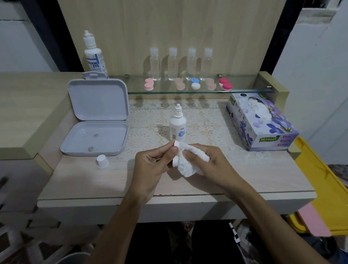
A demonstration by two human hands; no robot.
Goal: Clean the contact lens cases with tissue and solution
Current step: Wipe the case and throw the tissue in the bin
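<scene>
My left hand [152, 164] pinches a white contact lens case [176, 153] above the table's front middle. My right hand [209, 160] presses a crumpled white tissue [189, 167] against the case. Just behind my hands a small solution bottle [178, 127] stands uncapped on the lace mat, and its white cap [102, 161] lies to the left. More lens cases sit on the glass shelf [249, 89]: pink [149, 84], peach [179, 84], blue and white [195, 83], peach [210, 83], red [225, 84].
An open grey box [97, 125] with two small pieces in its tray stands at the left. A large solution bottle [94, 54] rises behind it. Several clear bottles [173, 63] line the shelf. A flowered tissue box [261, 120] lies at the right, a yellow bin [327, 192] beyond it.
</scene>
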